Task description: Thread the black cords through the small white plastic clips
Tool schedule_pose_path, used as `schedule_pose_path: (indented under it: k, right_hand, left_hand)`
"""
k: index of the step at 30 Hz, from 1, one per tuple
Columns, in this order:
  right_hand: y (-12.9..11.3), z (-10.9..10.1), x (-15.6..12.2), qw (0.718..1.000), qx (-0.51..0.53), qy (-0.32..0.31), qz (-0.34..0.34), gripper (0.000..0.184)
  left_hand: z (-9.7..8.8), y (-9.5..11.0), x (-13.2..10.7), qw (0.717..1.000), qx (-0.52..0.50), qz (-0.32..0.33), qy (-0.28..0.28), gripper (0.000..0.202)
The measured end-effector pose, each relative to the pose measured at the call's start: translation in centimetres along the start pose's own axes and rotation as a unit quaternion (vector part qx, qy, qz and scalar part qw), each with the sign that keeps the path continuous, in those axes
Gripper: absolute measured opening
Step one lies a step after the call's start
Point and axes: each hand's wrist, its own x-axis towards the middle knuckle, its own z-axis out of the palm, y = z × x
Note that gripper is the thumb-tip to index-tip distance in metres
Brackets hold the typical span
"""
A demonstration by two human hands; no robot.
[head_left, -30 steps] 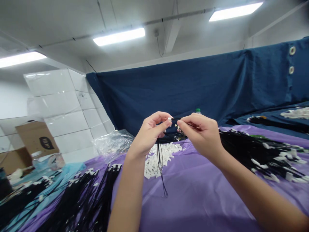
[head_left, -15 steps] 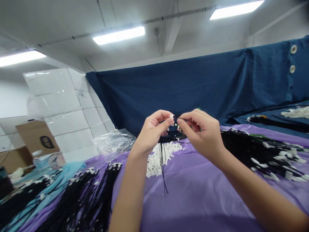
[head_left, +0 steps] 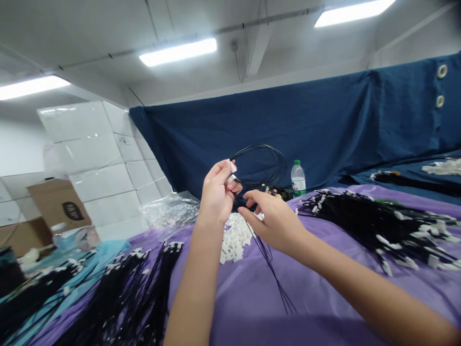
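My left hand (head_left: 217,194) is raised in the middle, its fingers closed on several thin black cords (head_left: 279,156). White end pieces (head_left: 231,178) on the cords show at its fingertips. From there the cords bend into a loop to the right, and loose ends hang down past my right hand. My right hand (head_left: 279,223) is just below and right of the left one, thumb and fingers apart beside the hanging cords. Whether it touches them is hard to see. Under both hands lies a pile of small white pieces (head_left: 236,240) on purple cloth (head_left: 306,298).
Bundles of black cords with white ends lie left (head_left: 144,283) and right (head_left: 353,216). A green-capped bottle (head_left: 298,180) stands behind the right hand. Clear plastic film (head_left: 173,209), a cardboard box (head_left: 59,202) and stacked white boxes (head_left: 97,180) are at the left; a blue curtain (head_left: 223,125) hangs behind.
My right hand has moved down and left, its fingers parting from the cords. My left hand has shifted slightly left, and the cord loop now shows open above. The hanging ends swing right.
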Motion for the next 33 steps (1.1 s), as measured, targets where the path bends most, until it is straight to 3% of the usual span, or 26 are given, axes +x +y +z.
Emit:
schedule_pose_path:
  k: [1, 4, 7, 11, 19, 26, 33]
  right_hand:
    - [0.4, 0.4, 0.2, 0.998, 0.050, -0.028, 0.006, 0.013]
    - [1.1, 1.0, 0.4, 0.989, 0.134, -0.060, 0.011, 0.027]
    - [0.8, 0.8, 0.2, 0.993, 0.110, -0.035, -0.008, 0.031]
    - [-0.1, 0.4, -0.3, 0.997, 0.063, -0.048, -0.025, 0.033]
    - [-0.8, 0.5, -0.6, 0.993, -0.013, -0.121, -0.006, 0.027]
    - [-0.9, 0.4, -0.7, 0.991, -0.037, -0.130, -0.003, 0.026]
    - [-1.1, 0.3, -0.8, 0.992, -0.060, -0.114, 0.004, 0.024]
  left_hand:
    - [0.1, -0.1, -0.1, 1.000, 0.000, -0.003, -0.011, 0.013]
    - [0.3, -0.3, -0.3, 0.999, 0.019, -0.005, -0.037, 0.011]
    - [-0.1, -0.5, 0.0, 0.994, 0.097, 0.034, -0.030, 0.012]
    - [-1.1, -0.3, 0.7, 0.974, 0.201, 0.106, 0.000, 0.012]
    - [-1.8, 1.1, 0.2, 0.973, 0.213, 0.062, -0.070, 0.018]
    - [-2.0, 0.9, 0.3, 0.952, 0.272, 0.048, -0.129, 0.017]
    - [-2.0, 1.0, 0.1, 0.968, 0.207, 0.031, -0.138, 0.017]
